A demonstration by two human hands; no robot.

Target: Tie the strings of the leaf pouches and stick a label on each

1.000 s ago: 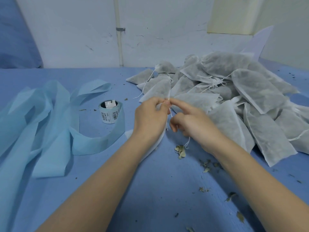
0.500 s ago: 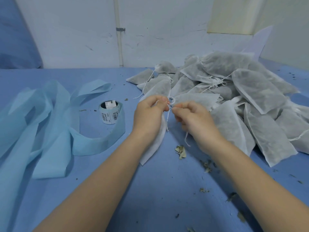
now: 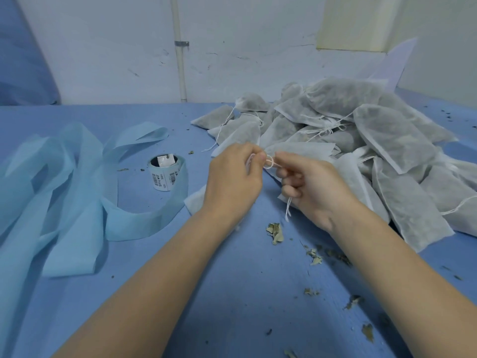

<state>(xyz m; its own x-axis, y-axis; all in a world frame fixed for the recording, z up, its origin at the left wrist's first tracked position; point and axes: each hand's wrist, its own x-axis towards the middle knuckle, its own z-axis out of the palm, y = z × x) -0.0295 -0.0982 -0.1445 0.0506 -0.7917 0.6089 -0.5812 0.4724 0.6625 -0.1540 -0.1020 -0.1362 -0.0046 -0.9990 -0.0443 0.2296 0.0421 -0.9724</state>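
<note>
At centre frame, both hands meet over the blue surface point(image 3: 232, 293). The left hand point(image 3: 232, 184) has its fingers curled, pinching a white string point(image 3: 269, 162) at the neck of a pouch point(image 3: 196, 201), most of which lies hidden under that hand; a white corner shows at its lower left. The right hand point(image 3: 313, 189) pinches the same string just beside the left thumb, where the string forms a small loop between the two hands. A loose end of string hangs below the right hand's curled fingers.

Right of centre and reaching to the upper right, a pile of pouches point(image 3: 374, 151) filled with dark leaves lies heaped, some with strings trailing. Left of centre stands a label roll point(image 3: 165, 175) with barcodes printed on it, touched by a long pale blue strip point(image 3: 77, 192) that coils and folds over the left side. Dry leaf bits point(image 3: 275, 231) lie scattered on the surface below the hands and toward the lower right.
</note>
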